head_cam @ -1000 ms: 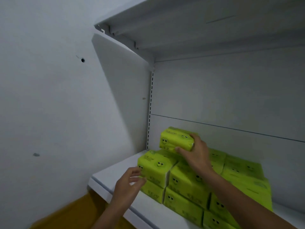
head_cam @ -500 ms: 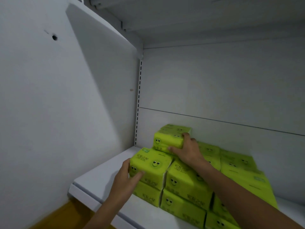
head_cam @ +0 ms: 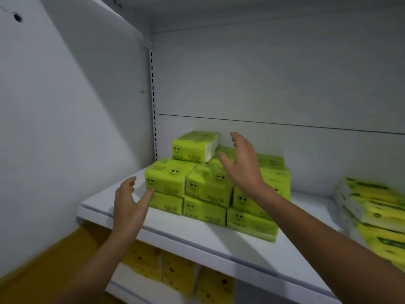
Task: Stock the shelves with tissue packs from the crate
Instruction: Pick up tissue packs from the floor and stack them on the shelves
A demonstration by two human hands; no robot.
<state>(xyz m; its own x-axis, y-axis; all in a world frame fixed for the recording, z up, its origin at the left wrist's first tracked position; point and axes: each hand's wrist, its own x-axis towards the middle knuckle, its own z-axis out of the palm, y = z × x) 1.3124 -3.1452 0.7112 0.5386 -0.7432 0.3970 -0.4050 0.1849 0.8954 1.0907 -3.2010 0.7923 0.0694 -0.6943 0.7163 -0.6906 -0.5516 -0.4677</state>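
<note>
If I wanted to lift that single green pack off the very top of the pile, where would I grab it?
The top pack lies flat and alone on the green pile, its top and front unobstructed. So probably grip across its narrow width, coming from above and in front: thumb on the smiley front face, fingers over the back edge.

A stack of green packs (head_cam: 168, 178) sits at the left back of a white shelf (head_cam: 219, 242), two layers deep with a single pack (head_cam: 194, 148) lying on top at its left end. The left hand (head_cam: 129, 207) is spread with its thumb tip at the stack's front left corner, and the right hand (head_cam: 243, 165) is open in front of the stack, just right of the top pack and apart from it. Yellow packs (head_cam: 372, 209) lie piled at the shelf's right end, and more yellow ones (head_cam: 175, 275) stand on the shelf below.
</note>
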